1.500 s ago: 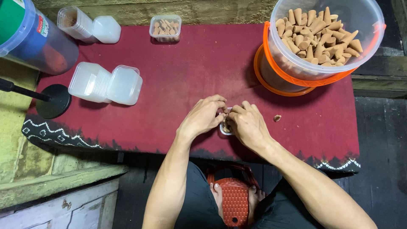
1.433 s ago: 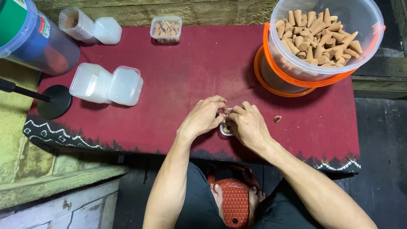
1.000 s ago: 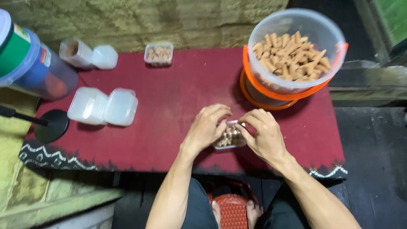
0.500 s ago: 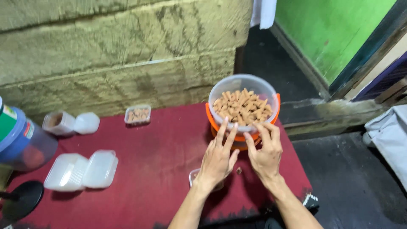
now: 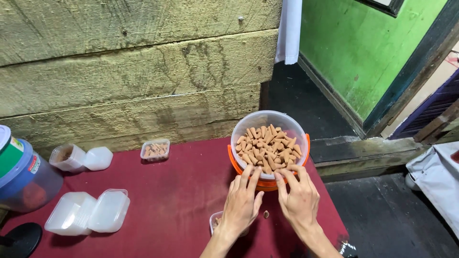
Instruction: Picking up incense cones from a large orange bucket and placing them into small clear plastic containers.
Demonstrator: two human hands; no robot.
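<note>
Head view: hands reach tub of brown cones.

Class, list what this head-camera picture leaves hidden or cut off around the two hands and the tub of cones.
- Small clear container: mostly hidden under the left hand.
- Tub: near rim and front cones covered by the fingertips of both hands, right hand included.
- Black disc: cut off by the bottom-left edge.

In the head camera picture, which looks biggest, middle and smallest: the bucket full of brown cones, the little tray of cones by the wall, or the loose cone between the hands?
1. The bucket of cones, clearly largest.
2. The small tray, much smaller, though it sits a bit farther back.
3. The loose cone, tiniest, lying on the red cloth.
</note>
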